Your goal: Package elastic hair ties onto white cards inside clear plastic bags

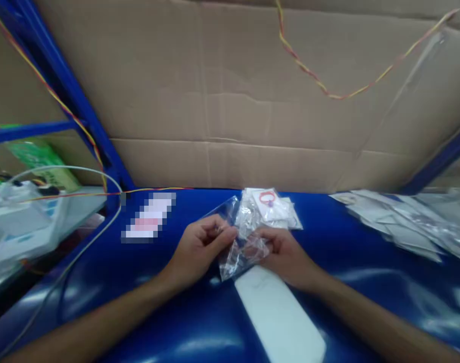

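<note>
Between my two hands is a clear plastic bag, its film creased and shiny. My left hand pinches one side of it between thumb and fingers. On the other side my right hand has its fingers closed on the film. Just beyond the hands lies a small pile of clear packets. On top of it is a packet with a white card and a red loop. A white flat board with cut corners lies below my right hand, near the front.
A spread heap of packets with white cards lies at the right. A blurred-out paper is at the left on the blue surface. Cardboard stands behind, with a twisted wire hanging over it. Blue frame posts flank it.
</note>
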